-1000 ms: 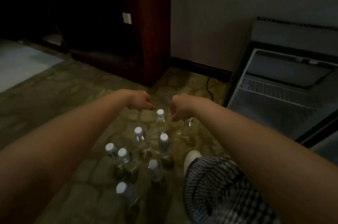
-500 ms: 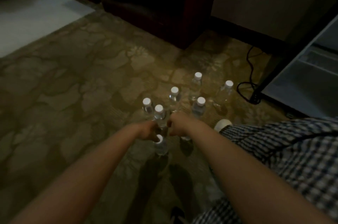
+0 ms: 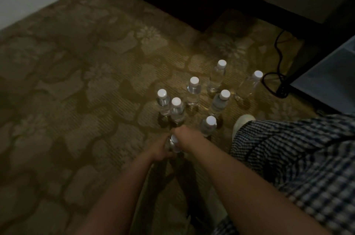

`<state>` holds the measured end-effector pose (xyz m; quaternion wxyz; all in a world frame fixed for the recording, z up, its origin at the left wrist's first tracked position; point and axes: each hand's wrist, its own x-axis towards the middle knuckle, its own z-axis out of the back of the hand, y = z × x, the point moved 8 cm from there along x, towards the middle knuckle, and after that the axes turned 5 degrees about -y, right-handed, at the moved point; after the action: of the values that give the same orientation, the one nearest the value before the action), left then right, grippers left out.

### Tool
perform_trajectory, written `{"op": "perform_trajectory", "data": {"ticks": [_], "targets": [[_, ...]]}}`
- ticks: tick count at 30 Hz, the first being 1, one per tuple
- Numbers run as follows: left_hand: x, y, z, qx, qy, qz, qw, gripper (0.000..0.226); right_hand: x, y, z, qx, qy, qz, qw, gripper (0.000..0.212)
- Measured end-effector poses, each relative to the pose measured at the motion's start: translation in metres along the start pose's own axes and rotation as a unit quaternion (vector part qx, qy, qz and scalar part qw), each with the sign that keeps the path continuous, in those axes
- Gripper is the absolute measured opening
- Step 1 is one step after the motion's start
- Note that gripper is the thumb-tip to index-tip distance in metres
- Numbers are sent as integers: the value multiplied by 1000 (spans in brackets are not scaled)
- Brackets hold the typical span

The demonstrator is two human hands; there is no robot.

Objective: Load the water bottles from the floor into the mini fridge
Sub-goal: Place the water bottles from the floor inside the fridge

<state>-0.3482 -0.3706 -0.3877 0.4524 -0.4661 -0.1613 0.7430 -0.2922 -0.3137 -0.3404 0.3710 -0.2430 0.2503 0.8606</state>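
A floral carpet (image 3: 76, 85) covers the floor. White-capped water bottles (image 3: 193, 91) stand upright on it in a loose cluster, with a black cable (image 3: 275, 50) coiled to their right.

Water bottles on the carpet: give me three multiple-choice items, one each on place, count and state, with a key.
1. The mini fridge sits at: A the left edge; B the right edge; C the centre.
2. Water bottles standing free of the hands: A five; B ten; C seven.
3. The nearest bottle is: A gripped by both hands; B lying flat; C in the fridge.
Key: B, its pale interior shows there; C, seven stand apart; A, the left hand and right hand close around it.
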Motion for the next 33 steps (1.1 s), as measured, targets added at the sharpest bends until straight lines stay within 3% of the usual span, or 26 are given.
{"op": "perform_trajectory", "data": {"ticks": [4, 8, 13, 15, 18, 21, 25, 33], "targets": [[0, 3, -1, -62, -17, 1, 998, 75, 4, 3, 6, -34, 2, 23, 999, 37], [-4, 1, -2, -95, -21, 0, 995, 78, 0, 1, 21, 31, -9, 8, 999, 31], [-10, -21, 1, -141, -27, -7, 990, 62, -22, 6, 56, 63, -16, 50, 997, 30], [-12, -33, 8, -164, -52, -16, 985, 53, -34, 7, 78, 50, -24, 72, 996, 32], [-19, -51, 28, -181, -123, -25, 976, 61, -53, 6, 115, 23, -33, 92, 995, 31], [-26, -84, 45, -174, -146, -66, 972, 59, -74, -2, 152, 25, -58, 92, 994, 31], [-33, -141, 65, -132, -161, -124, 970, 35, -105, -18, 198, 13, -125, 101, 987, 22], [-42, -269, 85, -134, -132, -201, 961, 45, -196, -76, 281, 103, -375, 89, 917, 25]]}}
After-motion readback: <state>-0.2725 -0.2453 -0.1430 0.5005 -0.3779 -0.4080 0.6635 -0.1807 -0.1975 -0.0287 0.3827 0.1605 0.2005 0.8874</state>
